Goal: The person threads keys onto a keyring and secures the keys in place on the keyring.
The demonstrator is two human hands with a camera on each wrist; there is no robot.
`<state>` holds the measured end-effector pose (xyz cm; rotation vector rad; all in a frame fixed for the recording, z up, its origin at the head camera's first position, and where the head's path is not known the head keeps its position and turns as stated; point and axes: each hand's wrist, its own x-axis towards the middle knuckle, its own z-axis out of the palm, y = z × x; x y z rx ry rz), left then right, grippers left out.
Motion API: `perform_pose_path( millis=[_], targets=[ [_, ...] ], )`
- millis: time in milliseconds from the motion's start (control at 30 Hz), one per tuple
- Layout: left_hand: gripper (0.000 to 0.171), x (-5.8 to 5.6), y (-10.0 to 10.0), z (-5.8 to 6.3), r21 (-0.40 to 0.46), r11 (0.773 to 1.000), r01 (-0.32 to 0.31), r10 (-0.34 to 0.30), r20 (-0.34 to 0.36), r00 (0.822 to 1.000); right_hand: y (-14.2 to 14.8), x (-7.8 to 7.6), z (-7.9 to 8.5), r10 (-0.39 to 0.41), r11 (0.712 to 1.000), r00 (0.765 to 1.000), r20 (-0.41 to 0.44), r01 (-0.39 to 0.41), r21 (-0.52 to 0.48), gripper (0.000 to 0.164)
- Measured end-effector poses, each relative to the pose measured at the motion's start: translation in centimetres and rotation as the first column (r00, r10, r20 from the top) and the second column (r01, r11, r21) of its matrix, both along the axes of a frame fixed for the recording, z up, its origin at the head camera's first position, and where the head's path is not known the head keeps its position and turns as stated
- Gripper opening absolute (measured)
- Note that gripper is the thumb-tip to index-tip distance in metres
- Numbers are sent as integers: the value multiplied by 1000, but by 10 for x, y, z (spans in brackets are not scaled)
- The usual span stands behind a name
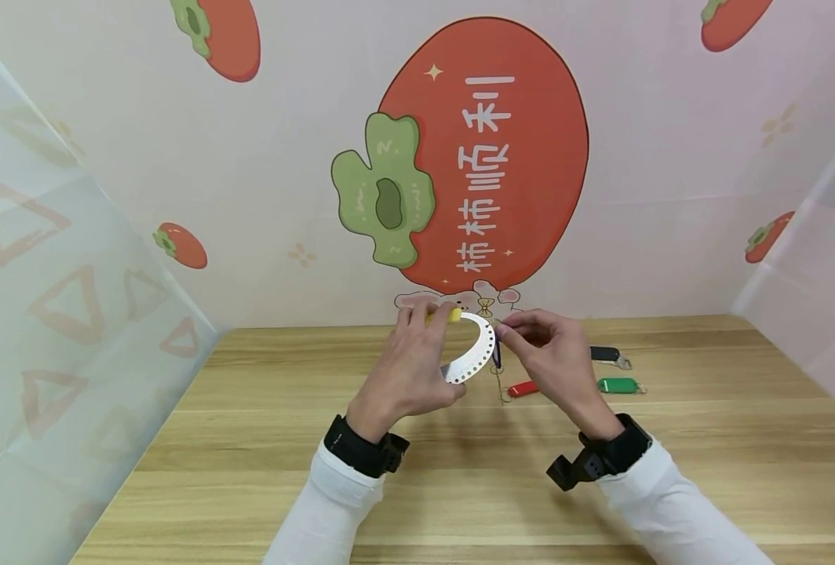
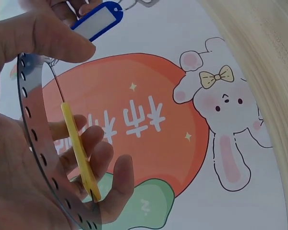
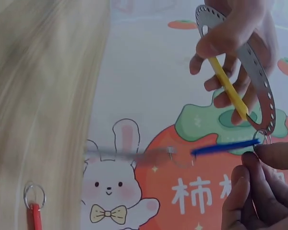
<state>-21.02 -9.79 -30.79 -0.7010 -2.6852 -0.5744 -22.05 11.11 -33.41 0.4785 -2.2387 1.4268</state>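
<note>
My left hand grips a curved metal key holder plate, raised above the table, with a row of small holes along its outer edge. A yellow-sleeved bar spans the plate's open side, over the curled fingers. My right hand pinches the small ring of a blue key tag between thumb and forefinger. That ring overlaps the lower end of the plate in the right wrist view. From the tag's other end hangs a key, blurred there. The blue tag shows its white label in the left wrist view.
On the wooden table lie a red key tag with a ring, a green key tag and a black key tag with a key. Behind stands a printed backdrop; side panels flank the table.
</note>
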Motion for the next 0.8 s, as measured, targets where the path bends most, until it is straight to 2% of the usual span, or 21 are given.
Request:
perform_pose_path(
  millis=[233, 367, 567, 700, 800],
  targets=[
    [96, 0, 4, -2, 1, 1000, -22, 22, 2, 1000, -2, 0, -3, 4, 995, 1000, -29, -7, -103, 13],
    [96, 1, 6, -3, -6, 1000, -20, 20, -1, 1000, -2, -1, -4, 1, 995, 996, -90, -10, -102, 11],
    [99, 2, 7, -3, -39, 999, -30, 29, -4, 1000, 0, -2, -5, -15, 1000, 971, -237, 21, 22, 10],
    [101, 2, 7, -3, -77, 996, -40, 38, -20, 999, 2, -2, -3, 9, 989, 941, -338, 43, 144, 12],
    [101, 1, 7, -4, -89, 995, -39, 35, -42, 998, 4, -3, -2, 23, 979, 925, -378, 55, 195, 13]
  ],
)
